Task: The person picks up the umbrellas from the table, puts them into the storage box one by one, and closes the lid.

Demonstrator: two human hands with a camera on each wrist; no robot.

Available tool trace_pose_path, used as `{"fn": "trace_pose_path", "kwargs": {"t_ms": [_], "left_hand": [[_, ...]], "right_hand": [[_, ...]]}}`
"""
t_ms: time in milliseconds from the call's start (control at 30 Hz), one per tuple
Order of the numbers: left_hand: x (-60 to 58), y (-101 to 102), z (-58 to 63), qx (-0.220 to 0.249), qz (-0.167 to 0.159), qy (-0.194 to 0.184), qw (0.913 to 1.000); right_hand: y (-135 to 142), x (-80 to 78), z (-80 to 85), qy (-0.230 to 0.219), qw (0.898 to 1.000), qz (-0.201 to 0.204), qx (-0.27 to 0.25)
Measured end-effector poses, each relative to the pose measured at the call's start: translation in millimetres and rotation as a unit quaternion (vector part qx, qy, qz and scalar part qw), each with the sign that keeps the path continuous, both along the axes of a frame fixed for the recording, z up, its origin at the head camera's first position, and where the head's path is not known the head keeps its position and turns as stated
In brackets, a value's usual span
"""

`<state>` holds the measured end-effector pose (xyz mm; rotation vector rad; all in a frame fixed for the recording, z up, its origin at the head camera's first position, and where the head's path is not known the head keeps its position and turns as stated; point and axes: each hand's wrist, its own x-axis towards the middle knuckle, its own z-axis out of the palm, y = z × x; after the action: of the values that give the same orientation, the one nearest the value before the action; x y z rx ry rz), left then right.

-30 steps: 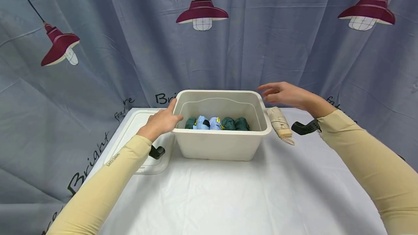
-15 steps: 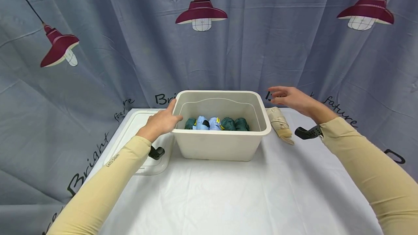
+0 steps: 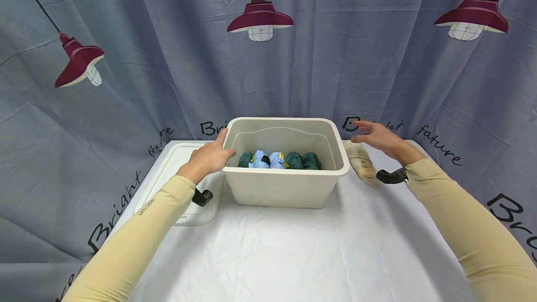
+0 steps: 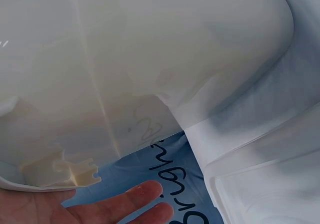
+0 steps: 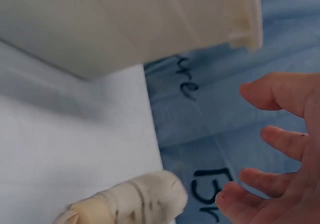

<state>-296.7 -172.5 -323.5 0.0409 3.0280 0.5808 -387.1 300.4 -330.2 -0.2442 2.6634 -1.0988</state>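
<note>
A cream plastic storage box [image 3: 278, 188] stands on the white table with its top uncovered. Along its bottom lie several rolled bundles, dark green [image 3: 293, 160] and light blue [image 3: 261, 159]; their kind is hard to tell. My left hand [image 3: 208, 156] rests on the box's left rim, fingers extended along its outside. Over the table's right side, my right hand [image 3: 383, 141] hovers apart from the box, fingers loosely spread and holding nothing. Below it lies a rolled beige bundle tied with cord [image 5: 145, 199], close to the box's right wall.
A white lid [image 3: 168, 171] lies flat on the table's left side, partly under my left forearm. The white tablecloth [image 3: 293, 255] spreads in front of the box. Behind the table hangs a grey-blue curtain [image 3: 319, 69] printed with lamps.
My right hand has moved away from the box's right rim, to the right and downward, above the beige bundle. The left hand and the box have stayed put.
</note>
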Motion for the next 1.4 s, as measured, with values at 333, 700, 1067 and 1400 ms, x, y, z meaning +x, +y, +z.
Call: {"fn": "trace_pose_path", "kwargs": {"t_ms": [333, 700, 1067, 1400], "left_hand": [[0.2, 0.1, -0.1, 0.004, 0.001, -0.005, 1.0], [-0.6, -0.6, -0.9, 0.002, 0.001, -0.006, 1.0], [-1.9, -1.3, -2.1, 0.002, 0.001, -0.006, 1.0], [-1.6, -1.3, -1.2, 0.003, 0.001, -0.007, 1.0]], "right_hand": [[11.2, -14.1, -36.4, 0.002, 0.999, -0.025, 0.024], [11.9, -24.0, -62.2, 0.003, 0.998, -0.041, 0.036], [12.5, -38.5, -88.3, 0.003, 0.997, -0.052, 0.049], [8.3, -42.6, -96.6, 0.015, 0.993, -0.074, 0.089]]}}
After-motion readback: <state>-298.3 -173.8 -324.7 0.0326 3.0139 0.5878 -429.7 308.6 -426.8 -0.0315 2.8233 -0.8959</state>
